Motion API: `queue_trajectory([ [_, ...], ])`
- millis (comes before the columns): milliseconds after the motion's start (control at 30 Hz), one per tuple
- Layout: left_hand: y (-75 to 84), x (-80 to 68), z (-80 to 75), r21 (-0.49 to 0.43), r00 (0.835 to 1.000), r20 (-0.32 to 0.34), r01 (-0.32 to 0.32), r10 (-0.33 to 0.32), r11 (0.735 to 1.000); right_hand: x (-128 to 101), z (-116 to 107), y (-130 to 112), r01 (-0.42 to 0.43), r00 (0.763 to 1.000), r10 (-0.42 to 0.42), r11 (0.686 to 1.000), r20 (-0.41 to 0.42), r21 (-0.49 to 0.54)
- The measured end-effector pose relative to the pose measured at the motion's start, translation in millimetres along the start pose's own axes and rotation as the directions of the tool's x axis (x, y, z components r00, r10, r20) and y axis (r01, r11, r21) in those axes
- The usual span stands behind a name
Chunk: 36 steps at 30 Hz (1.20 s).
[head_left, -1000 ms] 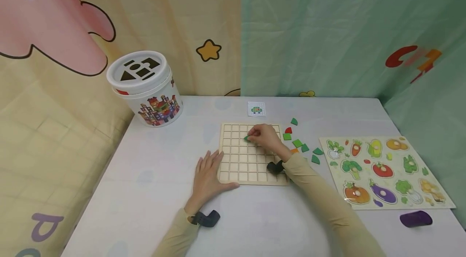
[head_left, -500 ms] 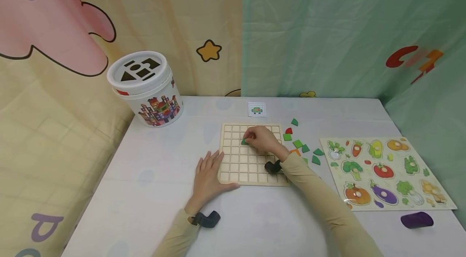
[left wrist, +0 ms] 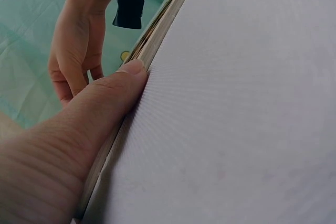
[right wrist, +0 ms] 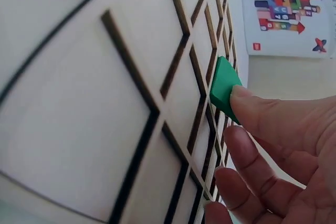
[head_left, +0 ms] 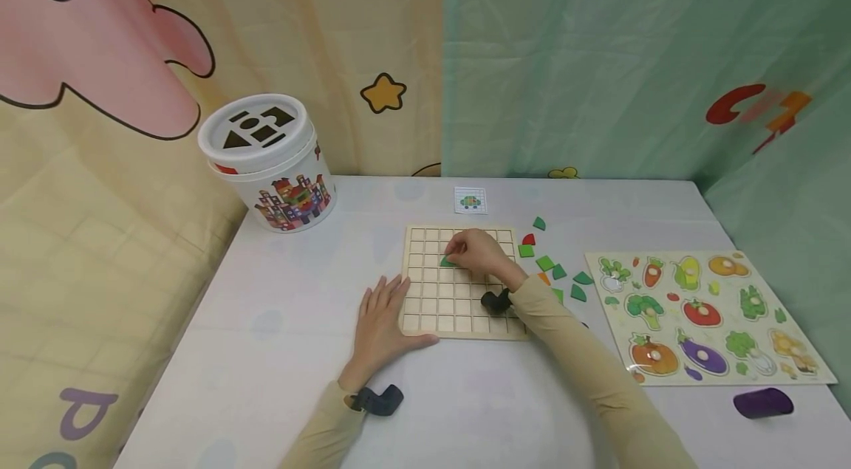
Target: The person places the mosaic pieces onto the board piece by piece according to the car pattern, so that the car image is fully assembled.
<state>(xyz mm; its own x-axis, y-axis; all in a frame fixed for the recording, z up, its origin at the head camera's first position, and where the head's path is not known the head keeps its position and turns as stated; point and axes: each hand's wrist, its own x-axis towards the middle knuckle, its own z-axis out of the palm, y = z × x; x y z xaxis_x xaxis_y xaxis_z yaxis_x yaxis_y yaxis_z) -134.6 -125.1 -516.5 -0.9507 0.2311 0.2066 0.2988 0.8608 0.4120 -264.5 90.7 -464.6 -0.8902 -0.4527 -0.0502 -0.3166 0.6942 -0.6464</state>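
Tile (head_left: 447, 261), green, pinched in right hand (head_left: 480, 255) fingertips over upper-middle cells of board (head_left: 425, 321); best squared to one cell, lowered flat, pressed home, with left hand (head_left: 380, 321) flat and relaxed, thumb bracing board's near-left edge on table (head_left: 266, 351).

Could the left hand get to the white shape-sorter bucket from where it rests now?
Probably yes. The left hand lies flat at the grid board's left edge, and the table between it and the bucket is bare, so nothing blocks the way; it would, however, have to let go of the board.
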Motion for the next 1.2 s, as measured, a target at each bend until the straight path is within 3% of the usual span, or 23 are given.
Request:
queue_trajectory([
  [267, 0.4, -0.1, -0.4, -0.005, 1.000, -0.007, -0.001, 0.001, 1.000, 2, -1, -1, -0.037, 0.999, 0.037, 0.999, 0.022, -0.017],
  [700, -0.5, -0.5, 1.3, -0.009, 1.000, -0.007, -0.001, 0.001, 1.000, 1, 0, -1, -0.053, 0.999, 0.053, 0.996, -0.009, -0.072],
  [1033, -0.4, -0.3, 1.1, 0.005, 1.000, -0.008, -0.004, 0.004, 1.000, -13, -7, 14, 0.049, 0.997, -0.050, 0.999, 0.056, 0.025],
  [1200, 0.4, -0.3, -0.2, -0.012, 1.000, -0.013, -0.005, 0.004, 1.000, -28, -18, 29, 0.107, 0.994, -0.105, 0.991, -0.026, 0.082],
])
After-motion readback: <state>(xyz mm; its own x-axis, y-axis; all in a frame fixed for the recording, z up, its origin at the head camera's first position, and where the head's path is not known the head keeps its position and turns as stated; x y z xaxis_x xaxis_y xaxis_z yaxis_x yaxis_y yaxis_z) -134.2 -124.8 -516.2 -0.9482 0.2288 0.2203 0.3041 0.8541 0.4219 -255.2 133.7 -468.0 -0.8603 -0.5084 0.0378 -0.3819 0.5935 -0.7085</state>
